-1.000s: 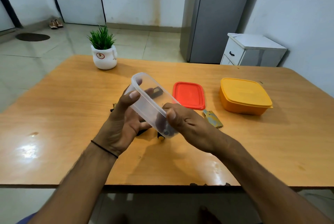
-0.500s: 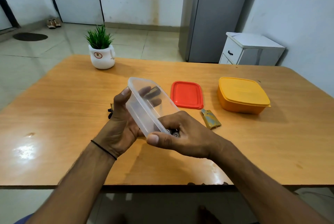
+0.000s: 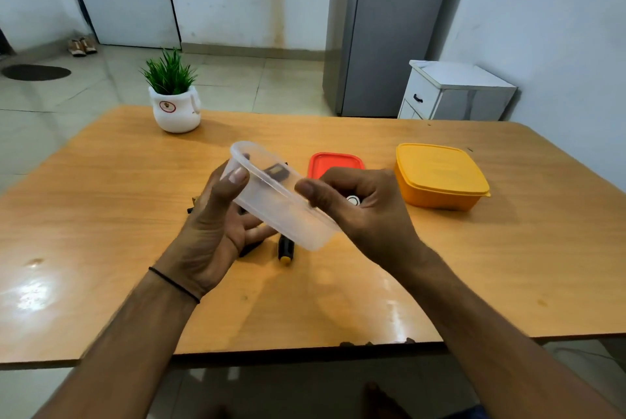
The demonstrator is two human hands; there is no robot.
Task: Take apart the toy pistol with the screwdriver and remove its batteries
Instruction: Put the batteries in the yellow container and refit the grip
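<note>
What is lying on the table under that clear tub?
A screwdriver handle with a yellow end pokes out below the clear tub, beside a dark piece. The tub and left hand cover the rest of both.

Bright even light, glare on table (image 3: 32,293) at left, wide-angle edge distortion

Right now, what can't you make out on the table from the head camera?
Head view, toy pistol: mostly hidden under the left hand and clear container.
Head view, screwdriver: only the handle end shows; container covers the rest.
Head view, battery: right hand fingers curl round it; count unclear.
</note>
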